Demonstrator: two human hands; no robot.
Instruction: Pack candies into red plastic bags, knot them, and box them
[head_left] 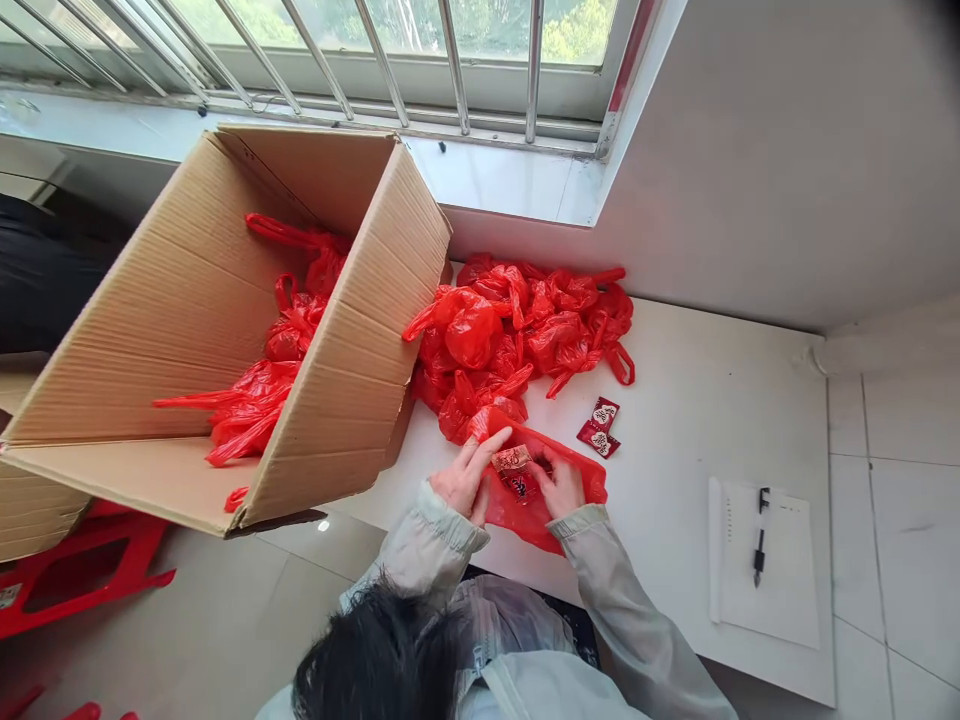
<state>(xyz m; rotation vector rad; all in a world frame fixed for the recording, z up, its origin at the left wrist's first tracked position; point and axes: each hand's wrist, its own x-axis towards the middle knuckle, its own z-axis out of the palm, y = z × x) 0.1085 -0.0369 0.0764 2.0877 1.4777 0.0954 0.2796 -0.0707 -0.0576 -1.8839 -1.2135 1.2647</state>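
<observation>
A red plastic bag [525, 522] lies spread at the table's near edge, its mouth open. My left hand [463, 478] grips the left rim of this bag, with the index finger lying along it. Inside the bag are a small red-and-gold box [511, 460] and a dark-lettered red packet [523, 487]. My right hand [561, 488] reaches into the bag with curled fingers, closed at the packet's right side; some fingertips are hidden. Two small dark-red packets [600, 428] lie on the table just beyond the bag.
A heap of tied red bags [517, 330] lies against the wall. To the left stands an open cardboard box [375, 350] with more red bags [259, 400] inside. Paper [784, 570] and a black pen [759, 555] lie at the right of the white table [675, 400]. A red stool [97, 570] stands lower left.
</observation>
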